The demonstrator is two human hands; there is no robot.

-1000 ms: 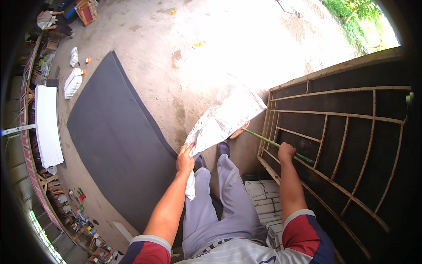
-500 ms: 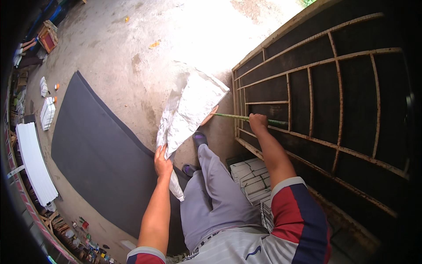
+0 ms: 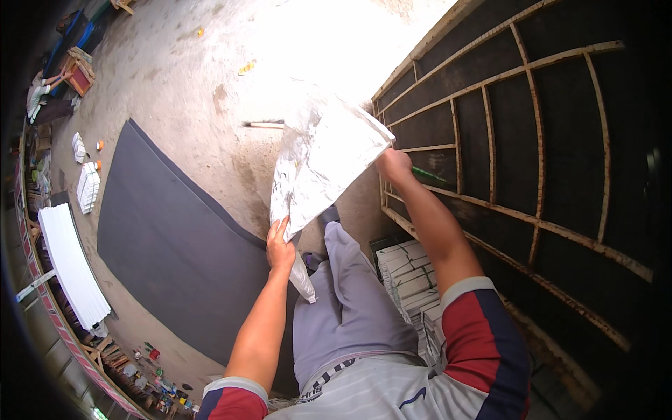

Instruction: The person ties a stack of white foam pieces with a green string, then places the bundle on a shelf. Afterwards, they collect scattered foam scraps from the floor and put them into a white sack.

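Observation:
A crumpled white sack [image 3: 325, 143] hangs in front of me. My left hand [image 3: 281, 246] is closed on its gathered lower part, and a narrow tail dangles below. At the sack's upper right corner, my right hand [image 3: 395, 166] grips a green stick [image 3: 425, 173], whose end sticks out behind the fist. Most of the stick is hidden. Left of the sack, a pale bar with a dark tip [image 3: 264, 124] shows in line with the stick; it looks like its far end, passing behind the sack.
Dark grey sheets [image 3: 182, 238] lie on the floor at left. A rusty metal frame with dark panels [image 3: 490, 147] stands at right, beside strapped white bundles [image 3: 409, 276]. White strips [image 3: 73, 266] lie far left. Another person [image 3: 42, 98] handles a wooden piece [image 3: 80, 72] at upper left.
My right hand has moved up and left with the stick, reaching the sack's corner. The dark-tipped bar now shows left of the sack. The view has shifted slightly.

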